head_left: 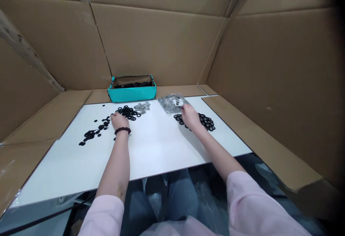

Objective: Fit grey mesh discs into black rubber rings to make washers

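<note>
My left hand (120,121), with a dark beaded band at its wrist, reaches down between a pile of black rings (126,111) and a scatter of small black discs (91,134). Its fingers are drawn together at the tabletop, and whatever they hold is hidden. Clear, greyish discs (142,107) lie just beyond the ring pile. Over on the right, my right hand (191,117) is closed in a pinch above a group of black rings with greyish centres (207,122). What sits in that pinch is too small to tell. A clear bag of greyish discs (169,104) touches or lies just behind its fingers.
A turquoise open box (132,94) holding many black rings stands at the back edge of the white table (153,149). Cardboard walls (161,41) enclose the back and sides. Flat cardboard (242,139) borders the right edge. My legs are below the front edge.
</note>
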{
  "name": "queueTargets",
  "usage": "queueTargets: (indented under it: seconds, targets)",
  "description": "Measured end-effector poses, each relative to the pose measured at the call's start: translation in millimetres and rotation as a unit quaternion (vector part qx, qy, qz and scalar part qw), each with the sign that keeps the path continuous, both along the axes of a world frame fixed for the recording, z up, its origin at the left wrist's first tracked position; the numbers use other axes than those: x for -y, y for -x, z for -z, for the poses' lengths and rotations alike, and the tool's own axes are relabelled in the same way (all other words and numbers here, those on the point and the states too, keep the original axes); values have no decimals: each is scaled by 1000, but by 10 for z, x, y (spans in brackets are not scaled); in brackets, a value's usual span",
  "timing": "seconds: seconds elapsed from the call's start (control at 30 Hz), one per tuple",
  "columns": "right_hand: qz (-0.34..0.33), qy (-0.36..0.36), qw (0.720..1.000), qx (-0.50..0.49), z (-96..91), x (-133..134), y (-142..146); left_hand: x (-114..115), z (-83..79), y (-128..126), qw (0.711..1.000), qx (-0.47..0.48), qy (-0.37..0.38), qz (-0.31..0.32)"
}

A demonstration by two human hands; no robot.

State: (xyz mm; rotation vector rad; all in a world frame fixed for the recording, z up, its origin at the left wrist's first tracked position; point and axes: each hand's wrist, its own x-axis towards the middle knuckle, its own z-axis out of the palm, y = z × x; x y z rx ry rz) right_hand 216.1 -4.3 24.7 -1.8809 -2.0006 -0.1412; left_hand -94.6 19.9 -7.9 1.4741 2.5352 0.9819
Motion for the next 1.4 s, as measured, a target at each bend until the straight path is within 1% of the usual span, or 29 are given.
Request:
queueTargets:
  seconds: [0.07,0.1,0.17,0.2,0.27,0.33,0.4,0.47,0.63,0.8,0.9,0.97,1.03,1.07,1.1,1.17,1.2,1.27,1.3,1.4]
  targets:
    - [-92,61,994,-16,24,-136,350,5,-22,-57,999,1,-41,12]
    - [-122,90,988,-22,60,-221,529,9,-34,-99,998,-1,-63,26]
    - [-159,118,980,-34,156,-414,861,22,-56,-205,994,-10,-93,65]
    - [-166,125,977,-39,204,-517,1004,29,-65,-262,992,-11,-94,81]
    - [-144,138,979,-42,279,-714,1231,42,-77,-367,991,-13,-63,121]
    - [-123,147,981,-41,315,-875,1380,52,-78,-441,986,-25,-41,159]
    - [-112,151,981,-40,318,-980,1463,56,-67,-478,983,-39,-35,179]
    - [-111,151,982,-39,303,-1031,1501,52,-50,-488,981,-49,-33,185]
    - [-118,142,982,-36,271,-1042,1529,34,-23,-484,978,-64,-31,196]
    - [-115,125,985,-37,254,-1071,1547,41,-45,-490,977,-51,-37,203]
    - [-84,82,987,-107,237,-1069,1535,46,-55,-490,979,-21,-56,194]
    - [-64,50,980,-184,231,-1018,1499,41,-46,-500,980,15,-70,186]
    - [-63,40,958,-278,233,-913,1431,28,-24,-523,979,57,-80,178]
    - [-71,50,938,-335,236,-841,1383,20,-10,-538,978,76,-84,176]
    - [-78,69,913,-395,241,-758,1326,10,4,-556,976,92,-87,175]
    - [-100,127,853,-497,257,-570,1195,-8,26,-592,973,114,-87,179]
    - [-111,150,824,-534,269,-473,1126,-15,33,-609,971,123,-86,186]
    - [-128,180,784,-580,300,-296,1003,-20,36,-639,963,148,-79,210]
    - [-132,187,773,-591,319,-225,955,-17,33,-653,957,166,-73,224]
    - [-132,209,758,-603,380,-111,891,22,12,-699,937,237,-43,254]
